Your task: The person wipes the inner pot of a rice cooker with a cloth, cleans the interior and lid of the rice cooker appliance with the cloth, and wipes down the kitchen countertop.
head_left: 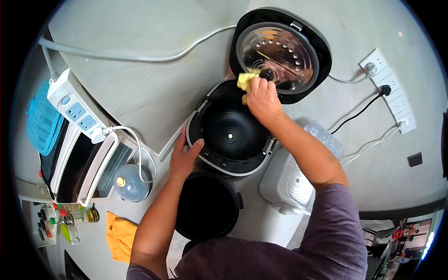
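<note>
A rice cooker (228, 126) stands with its lid (280, 51) raised, showing a dark inside with a small pale dot in the middle. My left hand (184, 153) grips the cooker's left rim, thumb over the edge and fingers along the outer wall. My right hand (265, 100) is closed on a yellow cloth (247, 80) at the lower edge of the lid, near the hinge side. Just below the cooker, close to my body, sits a black inner pot (205, 205) with a small side handle.
To the right is a white appliance (284, 182) with a clear container (324, 140). A power strip (77, 109), blue mesh basket (44, 119), glass-fronted appliance (77, 158) and round bluish lid (132, 182) lie left. An orange cloth (120, 235) is lower left. Wall sockets (389, 88) hold plugs.
</note>
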Action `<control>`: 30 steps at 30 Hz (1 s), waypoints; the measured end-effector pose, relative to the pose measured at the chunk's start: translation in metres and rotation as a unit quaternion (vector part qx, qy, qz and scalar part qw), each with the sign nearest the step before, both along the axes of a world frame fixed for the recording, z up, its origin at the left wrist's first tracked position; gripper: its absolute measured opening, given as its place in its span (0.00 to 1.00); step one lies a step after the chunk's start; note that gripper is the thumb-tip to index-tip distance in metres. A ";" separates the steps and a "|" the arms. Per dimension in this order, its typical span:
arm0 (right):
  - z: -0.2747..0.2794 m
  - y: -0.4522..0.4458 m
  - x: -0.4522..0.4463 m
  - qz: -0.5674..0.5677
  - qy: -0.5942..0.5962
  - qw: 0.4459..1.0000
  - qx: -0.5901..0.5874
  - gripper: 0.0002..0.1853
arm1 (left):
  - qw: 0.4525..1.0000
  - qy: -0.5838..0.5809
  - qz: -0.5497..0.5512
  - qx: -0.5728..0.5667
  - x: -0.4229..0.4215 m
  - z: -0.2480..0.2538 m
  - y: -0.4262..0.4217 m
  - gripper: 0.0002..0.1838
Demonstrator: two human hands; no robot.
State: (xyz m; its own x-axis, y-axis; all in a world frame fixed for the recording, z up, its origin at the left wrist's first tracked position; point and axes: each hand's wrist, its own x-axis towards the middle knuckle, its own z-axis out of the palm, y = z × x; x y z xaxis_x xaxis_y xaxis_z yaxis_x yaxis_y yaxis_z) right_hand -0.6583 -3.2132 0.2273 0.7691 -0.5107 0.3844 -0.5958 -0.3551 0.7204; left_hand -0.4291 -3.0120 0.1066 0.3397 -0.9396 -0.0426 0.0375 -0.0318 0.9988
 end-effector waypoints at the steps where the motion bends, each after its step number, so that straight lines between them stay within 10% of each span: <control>1: -0.001 0.002 -0.012 0.004 0.013 1.000 0.013 0.13 | 1.000 -0.001 -0.002 -0.004 0.001 -0.003 -0.001 0.45; 20: 0.135 0.059 -0.114 0.040 -0.118 0.992 -0.036 0.21 | 0.998 -0.011 0.001 -0.069 0.002 -0.010 -0.005 0.46; 24: 0.105 0.054 -0.102 0.140 -0.227 0.963 0.046 0.24 | 0.998 -0.006 0.004 -0.069 0.000 -0.008 -0.004 0.46; 30: 0.034 0.014 -0.034 0.217 -0.060 0.969 0.098 0.15 | 0.999 -0.021 0.009 -0.032 -0.001 0.001 -0.001 0.45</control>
State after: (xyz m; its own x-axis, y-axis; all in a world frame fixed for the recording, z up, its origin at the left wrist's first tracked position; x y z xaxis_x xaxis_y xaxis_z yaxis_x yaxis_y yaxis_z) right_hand -0.6921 -3.1991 0.2613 0.8841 -0.2206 0.4119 -0.4339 -0.7146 0.5487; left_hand -0.4302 -3.0128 0.1074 0.3567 -0.9336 0.0327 -0.0044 0.0333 0.9994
